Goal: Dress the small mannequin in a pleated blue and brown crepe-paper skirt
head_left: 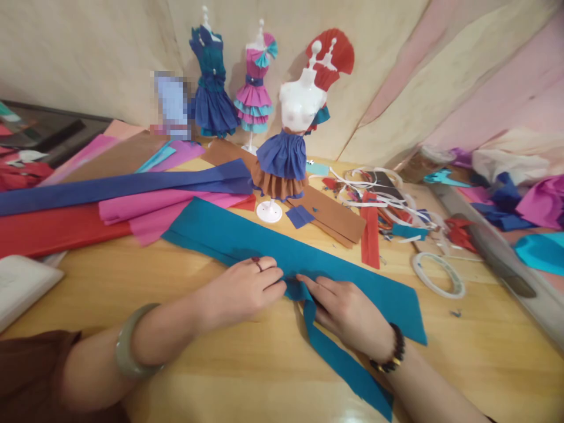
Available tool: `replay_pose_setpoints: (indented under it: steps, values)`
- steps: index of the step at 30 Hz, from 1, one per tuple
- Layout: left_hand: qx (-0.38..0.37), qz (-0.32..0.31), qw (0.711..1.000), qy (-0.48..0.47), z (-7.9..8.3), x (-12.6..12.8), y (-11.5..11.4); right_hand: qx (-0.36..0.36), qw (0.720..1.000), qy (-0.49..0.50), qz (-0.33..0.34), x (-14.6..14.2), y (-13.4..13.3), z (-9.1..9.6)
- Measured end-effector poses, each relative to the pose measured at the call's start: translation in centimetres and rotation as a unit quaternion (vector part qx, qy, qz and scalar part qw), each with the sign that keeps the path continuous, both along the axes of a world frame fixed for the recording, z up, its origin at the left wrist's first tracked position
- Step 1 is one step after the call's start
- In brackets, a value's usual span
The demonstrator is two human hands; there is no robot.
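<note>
A long teal sheet point(247, 226), which looks like crepe paper, lies slantwise on the table in front of me. From its near edge a narrow teal strip point(343, 364) comes away and trails toward the lower right. My left hand point(251, 285) has its fingers closed on the sheet's near edge; the fingertips are partly hidden. Close beside it, my right hand point(341, 305) pinches the edge where the strip parts from the sheet. Behind the sheet stands a small white mannequin point(302, 103) in a blue and brown ruffled skirt point(282, 158).
Two dressed mannequins point(214, 88) point(255, 88) and a red fan-shaped piece point(339, 50) stand by the wall. Blue point(132, 185), pink point(154, 214) and red point(57, 226) sheets lie left. A tape roll point(438, 275) and tangled white strips point(392, 194) lie right.
</note>
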State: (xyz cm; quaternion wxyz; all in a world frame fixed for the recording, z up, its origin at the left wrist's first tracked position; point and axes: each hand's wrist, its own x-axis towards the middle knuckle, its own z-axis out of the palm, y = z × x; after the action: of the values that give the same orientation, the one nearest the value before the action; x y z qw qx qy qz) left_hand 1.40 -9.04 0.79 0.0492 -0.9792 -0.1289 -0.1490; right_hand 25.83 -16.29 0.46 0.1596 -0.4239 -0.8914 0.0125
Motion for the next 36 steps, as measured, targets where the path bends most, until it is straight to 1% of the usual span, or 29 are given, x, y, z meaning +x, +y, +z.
replay_pose_setpoints:
  steps: [5, 14, 21, 29, 36]
  values:
    - [0.004, -0.006, 1.0, 0.015, -0.13, -0.01, -0.2, 0.001, 1.0, 0.006, -0.009, 0.23, -0.08, 0.01]
    - [0.0, -0.013, 1.0, -0.006, 0.11, -0.32, -0.15, 0.008, 1.0, 0.015, -0.004, 0.85, -0.01, 0.2]
    - [0.009, -0.016, 1.0, -0.008, 0.15, -0.25, -0.12, 0.013, 1.0, 0.006, 0.013, 0.75, 0.02, 0.15]
    - [-0.014, -0.014, 1.0, -0.003, 0.12, -0.44, -0.14, 0.017, 1.0, -0.012, 0.023, 0.74, 0.0, 0.13]
    - [-0.002, -0.016, 1.0, -0.009, 0.03, -0.35, -0.12, 0.02, 0.999, -0.019, 0.023, 0.69, -0.03, 0.22]
